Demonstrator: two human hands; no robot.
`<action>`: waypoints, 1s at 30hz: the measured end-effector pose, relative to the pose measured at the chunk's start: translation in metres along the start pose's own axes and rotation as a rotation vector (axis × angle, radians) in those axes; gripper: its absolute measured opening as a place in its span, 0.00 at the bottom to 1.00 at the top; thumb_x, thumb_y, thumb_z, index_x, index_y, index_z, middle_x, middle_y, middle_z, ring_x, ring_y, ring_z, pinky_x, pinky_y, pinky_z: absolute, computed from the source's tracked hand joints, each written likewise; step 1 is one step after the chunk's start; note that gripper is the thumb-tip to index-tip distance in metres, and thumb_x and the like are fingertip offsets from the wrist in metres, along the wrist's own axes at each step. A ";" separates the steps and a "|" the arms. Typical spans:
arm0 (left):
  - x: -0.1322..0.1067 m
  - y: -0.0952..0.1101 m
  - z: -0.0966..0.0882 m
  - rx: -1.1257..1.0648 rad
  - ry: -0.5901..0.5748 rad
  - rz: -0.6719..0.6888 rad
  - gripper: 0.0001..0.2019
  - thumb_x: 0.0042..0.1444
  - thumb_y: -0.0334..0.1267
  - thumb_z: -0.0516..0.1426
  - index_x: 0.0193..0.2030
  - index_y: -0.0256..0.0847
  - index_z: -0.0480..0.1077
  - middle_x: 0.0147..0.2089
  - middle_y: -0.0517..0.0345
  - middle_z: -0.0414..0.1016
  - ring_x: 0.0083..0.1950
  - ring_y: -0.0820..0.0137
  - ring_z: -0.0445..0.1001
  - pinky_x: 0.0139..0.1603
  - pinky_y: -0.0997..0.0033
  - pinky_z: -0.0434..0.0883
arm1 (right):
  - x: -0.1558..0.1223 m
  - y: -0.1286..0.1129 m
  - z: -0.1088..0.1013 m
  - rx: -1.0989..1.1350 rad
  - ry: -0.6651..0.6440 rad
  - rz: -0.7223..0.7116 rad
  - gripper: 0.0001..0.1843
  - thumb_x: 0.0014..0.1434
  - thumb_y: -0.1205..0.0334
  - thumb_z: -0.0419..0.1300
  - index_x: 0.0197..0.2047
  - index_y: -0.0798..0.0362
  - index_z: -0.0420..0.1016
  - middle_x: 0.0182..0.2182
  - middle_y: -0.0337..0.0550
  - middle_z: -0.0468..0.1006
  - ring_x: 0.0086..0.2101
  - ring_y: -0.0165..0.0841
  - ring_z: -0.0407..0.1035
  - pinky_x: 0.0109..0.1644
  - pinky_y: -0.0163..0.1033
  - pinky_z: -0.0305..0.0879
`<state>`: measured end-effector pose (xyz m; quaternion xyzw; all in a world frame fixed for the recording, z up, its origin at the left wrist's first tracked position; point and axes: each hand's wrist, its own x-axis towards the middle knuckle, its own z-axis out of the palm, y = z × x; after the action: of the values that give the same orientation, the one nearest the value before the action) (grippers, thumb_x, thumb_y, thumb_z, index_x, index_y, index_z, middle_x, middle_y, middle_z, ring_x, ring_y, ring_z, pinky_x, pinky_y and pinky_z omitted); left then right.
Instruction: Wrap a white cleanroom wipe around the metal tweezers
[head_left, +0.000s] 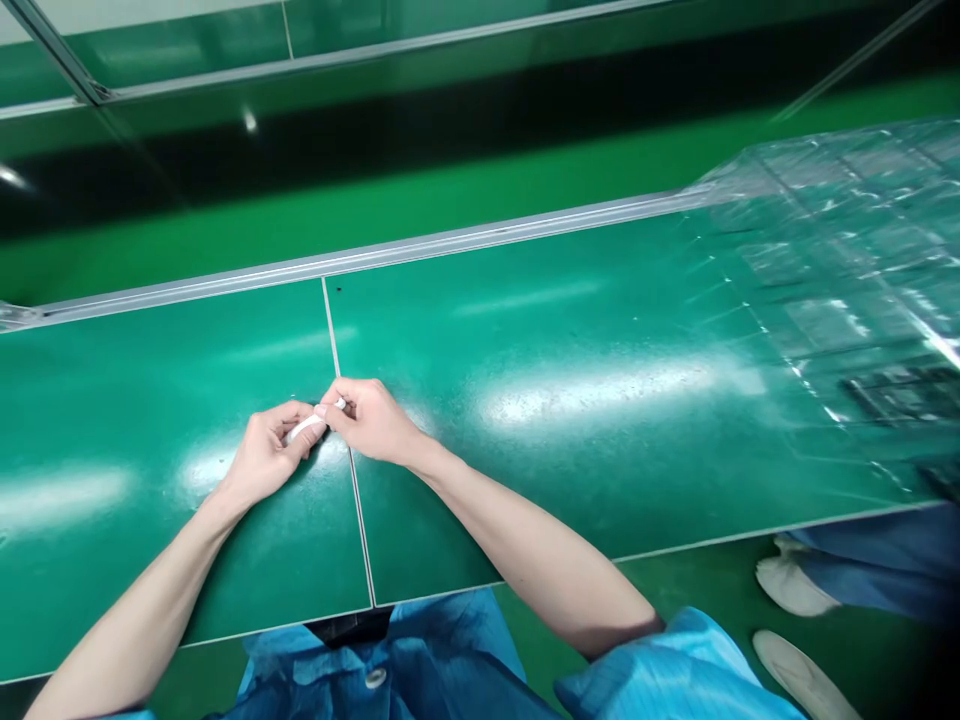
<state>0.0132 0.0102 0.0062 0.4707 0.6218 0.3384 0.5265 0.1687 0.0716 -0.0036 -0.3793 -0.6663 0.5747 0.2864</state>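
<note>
My left hand (pixel 268 452) and my right hand (pixel 373 418) meet over the seam of a green worktable (pixel 570 400). Between them they pinch a small white strip-like piece (pixel 306 427). The left fingers curl around its lower end, while the right fingertips grip its upper end near a tiny white tip (pixel 340 403). Most of the piece is hidden by my fingers, so its exact shape is unclear. Both forearms reach in from the bottom, out of blue sleeves.
A clear plastic sheet (pixel 832 260) covers dark trays at the table's right side. A metal rail (pixel 420 250) runs along the far edge. Another person's white shoes (pixel 795 585) and blue trousers stand on the green floor at the lower right.
</note>
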 end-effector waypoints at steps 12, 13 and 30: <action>0.041 0.009 0.018 -0.012 -0.002 0.041 0.16 0.54 0.37 0.55 0.18 0.35 0.65 0.17 0.65 0.61 0.22 0.79 0.57 0.26 0.76 0.54 | 0.030 0.024 -0.032 -0.022 -0.139 0.000 0.20 0.51 0.44 0.60 0.26 0.53 0.69 0.17 0.37 0.67 0.17 0.28 0.59 0.21 0.33 0.58; 0.043 0.009 0.018 -0.035 0.026 0.026 0.15 0.53 0.36 0.56 0.18 0.34 0.65 0.16 0.66 0.60 0.21 0.80 0.56 0.25 0.76 0.53 | 0.034 0.025 -0.033 -0.033 -0.103 -0.006 0.20 0.50 0.42 0.61 0.26 0.53 0.69 0.17 0.37 0.67 0.17 0.28 0.59 0.22 0.34 0.58; -0.139 -0.101 -0.009 -0.556 0.703 -0.219 0.17 0.55 0.49 0.55 0.31 0.33 0.66 0.19 0.66 0.59 0.15 0.83 0.49 0.15 0.78 0.45 | 0.082 -0.009 -0.006 -0.980 0.037 -0.066 0.16 0.59 0.56 0.47 0.25 0.52 0.67 0.24 0.48 0.74 0.29 0.40 0.70 0.31 0.38 0.60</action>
<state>-0.0183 -0.1526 -0.0374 0.0997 0.6944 0.5740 0.4224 0.1272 0.1429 0.0024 -0.4584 -0.8647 0.1772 0.1040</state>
